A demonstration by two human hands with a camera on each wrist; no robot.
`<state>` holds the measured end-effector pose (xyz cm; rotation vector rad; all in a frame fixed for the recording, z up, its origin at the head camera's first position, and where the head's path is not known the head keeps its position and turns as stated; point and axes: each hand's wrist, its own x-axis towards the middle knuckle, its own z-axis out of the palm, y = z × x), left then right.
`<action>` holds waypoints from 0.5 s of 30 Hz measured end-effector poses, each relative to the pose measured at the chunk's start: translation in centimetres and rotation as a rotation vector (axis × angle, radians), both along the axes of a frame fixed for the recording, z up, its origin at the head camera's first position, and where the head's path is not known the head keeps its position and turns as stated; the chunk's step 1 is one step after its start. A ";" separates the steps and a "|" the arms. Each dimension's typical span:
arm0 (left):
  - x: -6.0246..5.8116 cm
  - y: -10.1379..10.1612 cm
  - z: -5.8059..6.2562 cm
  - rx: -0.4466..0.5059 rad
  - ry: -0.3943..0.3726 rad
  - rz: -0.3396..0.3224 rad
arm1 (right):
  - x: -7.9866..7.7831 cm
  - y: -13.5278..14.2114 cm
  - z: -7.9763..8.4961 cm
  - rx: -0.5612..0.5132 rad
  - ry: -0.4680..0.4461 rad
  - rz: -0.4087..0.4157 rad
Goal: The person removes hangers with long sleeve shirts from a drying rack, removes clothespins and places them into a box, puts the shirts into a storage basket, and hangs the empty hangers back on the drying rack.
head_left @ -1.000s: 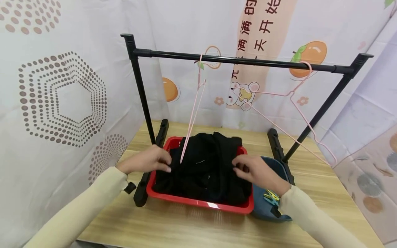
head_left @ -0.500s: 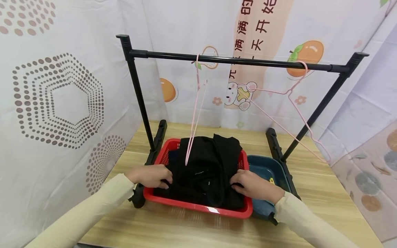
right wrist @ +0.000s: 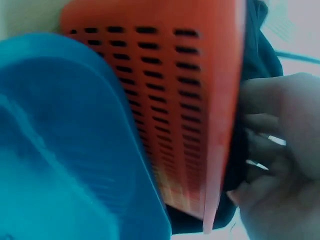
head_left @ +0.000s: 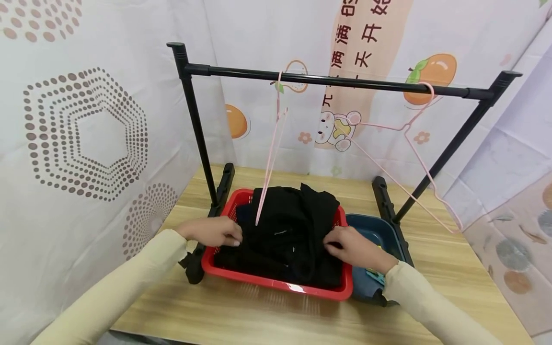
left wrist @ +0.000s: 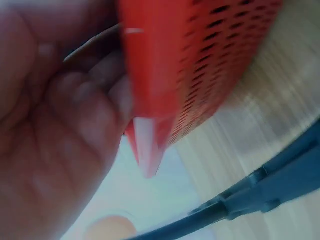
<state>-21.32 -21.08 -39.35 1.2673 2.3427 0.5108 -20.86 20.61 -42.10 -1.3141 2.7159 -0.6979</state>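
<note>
A red perforated basket (head_left: 276,283) stands on the table, heaped with black clothing. On top lies a black garment (head_left: 280,211) with small white lettering; its exact kind is hard to make out. My left hand (head_left: 215,232) is at the basket's left side, fingers curled and pinching the cloth; in the left wrist view its fingertips are hidden behind the basket rim (left wrist: 152,60). At the right side my right hand (head_left: 351,247) pinches the cloth, its bent fingers (right wrist: 265,97) against the black fabric just inside the rim.
A black clothes rack (head_left: 345,82) spans the table, with a pink hanger (head_left: 268,167) above the basket and another pink hanger (head_left: 407,127) farther right. Against the basket's right side sits a blue basin (head_left: 375,227) with clothespins (head_left: 376,276). Printed curtains (head_left: 258,38) surround the table.
Both hands have come down slightly onto the clothing, and their fingers have closed on it. The top garment has shifted a little, while the basket and hangers stay nearly in place.
</note>
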 end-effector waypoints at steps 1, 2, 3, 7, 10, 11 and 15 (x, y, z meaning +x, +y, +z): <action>-0.4 -0.2 0.2 0.056 -0.030 0.028 | -0.2 0.3 0.1 -0.037 -0.002 -0.036; -0.8 -0.5 0.4 0.109 -0.065 0.070 | -0.5 0.5 0.3 -0.073 -0.012 -0.078; -1.1 -0.7 0.6 0.157 -0.102 0.121 | -0.8 0.6 0.6 -0.110 -0.024 -0.126; -2.9 -1.2 1.3 0.297 -0.234 0.376 | -2.2 0.7 1.8 -0.238 -0.112 -0.345; -4.3 -0.8 1.5 0.336 -0.253 0.548 | -3.4 0.2 2.7 -0.260 -0.225 -0.474; -4.8 -0.6 1.4 0.333 -0.253 0.594 | -3.9 0.1 2.8 -0.252 -0.274 -0.499; -6.4 0.7 1.0 0.234 -0.260 0.671 | -5.4 -0.7 3.0 -0.153 -0.475 -0.568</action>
